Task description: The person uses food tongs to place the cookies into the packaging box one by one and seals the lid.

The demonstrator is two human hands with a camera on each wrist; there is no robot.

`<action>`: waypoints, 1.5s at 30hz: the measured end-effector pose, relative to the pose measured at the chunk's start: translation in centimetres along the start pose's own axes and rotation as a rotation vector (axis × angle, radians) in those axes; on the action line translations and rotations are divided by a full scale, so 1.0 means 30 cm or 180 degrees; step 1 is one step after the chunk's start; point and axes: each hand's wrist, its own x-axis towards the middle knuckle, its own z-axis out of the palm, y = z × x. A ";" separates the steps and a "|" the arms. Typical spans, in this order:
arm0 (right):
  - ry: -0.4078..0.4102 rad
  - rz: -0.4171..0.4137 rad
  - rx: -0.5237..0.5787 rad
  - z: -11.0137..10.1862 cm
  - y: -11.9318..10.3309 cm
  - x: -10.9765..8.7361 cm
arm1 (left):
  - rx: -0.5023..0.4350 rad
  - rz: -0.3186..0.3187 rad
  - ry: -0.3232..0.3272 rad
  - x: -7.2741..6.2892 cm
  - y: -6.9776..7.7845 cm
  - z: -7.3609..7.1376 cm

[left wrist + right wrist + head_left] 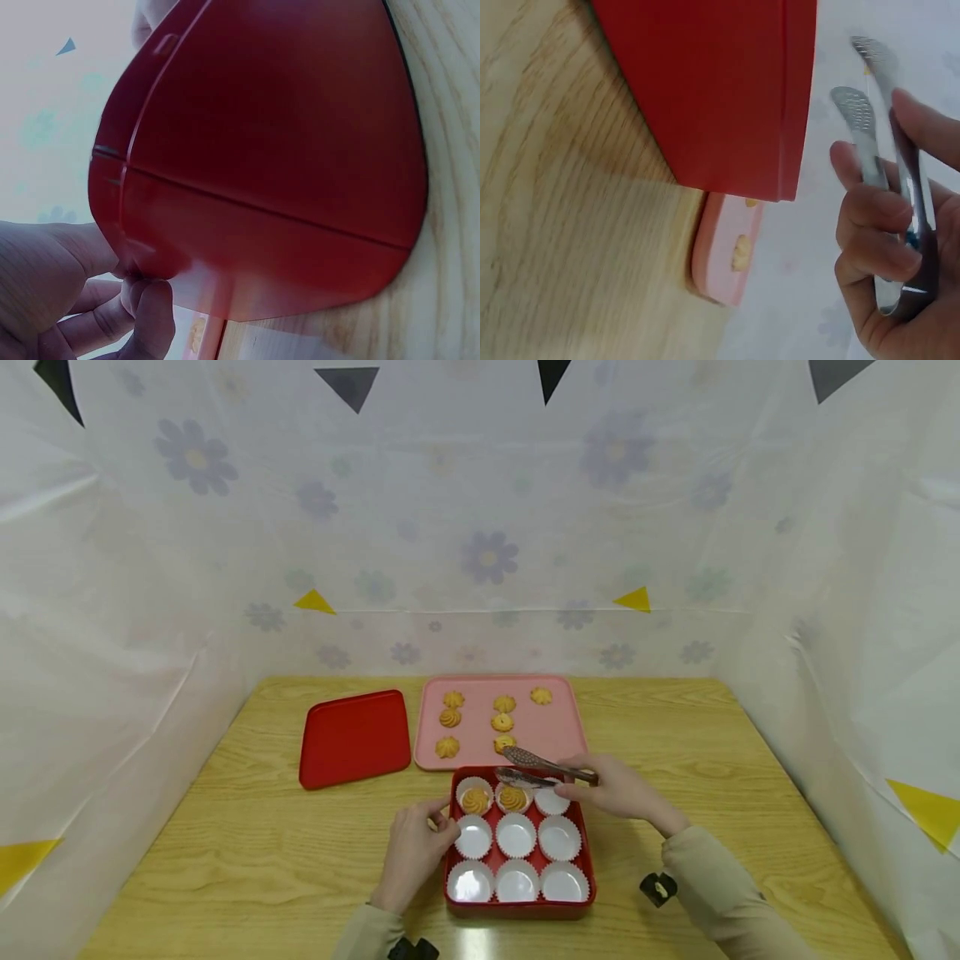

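A red box (520,908) holds rows of white paper cups (516,836). In its far row, the left and middle cups each hold a golden swirl cookie (513,798); no cookie shows in the far right cup. My left hand (417,843) pinches the box's rim near its far left corner, as the left wrist view also shows with the thumb and fingers (154,315) at the red wall. My right hand (618,785) grips metal tongs (536,763), their perforated tips apart with nothing between them. The tongs hang over the box's far edge, near the tray.
Behind the box lies a pink tray (543,739) with several piped cookies (502,722). To its left is a flat red lid (355,739). Both lie on a wood-patterned table (247,843), with a pale flowered curtain (420,527) hanging behind.
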 end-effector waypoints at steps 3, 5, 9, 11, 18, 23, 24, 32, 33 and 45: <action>0.0016 0.0064 0.0367 -0.005 0.024 0.009 | -0.0003 -0.0005 0.0000 -0.001 -0.002 0.001; 0.0059 0.0143 0.0510 -0.012 0.039 0.020 | -0.0003 0.0002 -0.0001 -0.001 -0.004 0.002; 0.0215 0.0374 0.0618 -0.026 0.074 0.054 | 0.0005 -0.0007 0.0007 0.001 -0.007 0.002; 0.0333 0.0487 0.0545 -0.034 0.093 0.080 | 0.0013 -0.0015 0.0016 0.001 -0.008 0.003; 0.0403 0.0809 0.0058 -0.068 0.144 0.182 | 0.0000 -0.0009 0.0020 -0.001 -0.009 0.002; 0.0295 0.1034 -0.0395 -0.092 0.163 0.243 | -0.0004 -0.0014 0.0024 -0.003 -0.010 0.003; 0.0280 0.1103 -0.0468 -0.097 0.164 0.255 | 0.0001 0.0000 0.0028 -0.004 -0.011 0.003; 0.0176 0.1432 -0.0728 -0.122 0.167 0.323 | -0.0011 -0.0025 -0.0012 -0.001 -0.011 0.003; 0.0164 0.1450 -0.0736 -0.124 0.169 0.329 | -0.0003 -0.0016 -0.0016 -0.001 -0.012 0.003; 0.0083 0.1621 -0.0785 -0.138 0.188 0.395 | 0.0016 0.0013 -0.0042 0.004 -0.008 0.002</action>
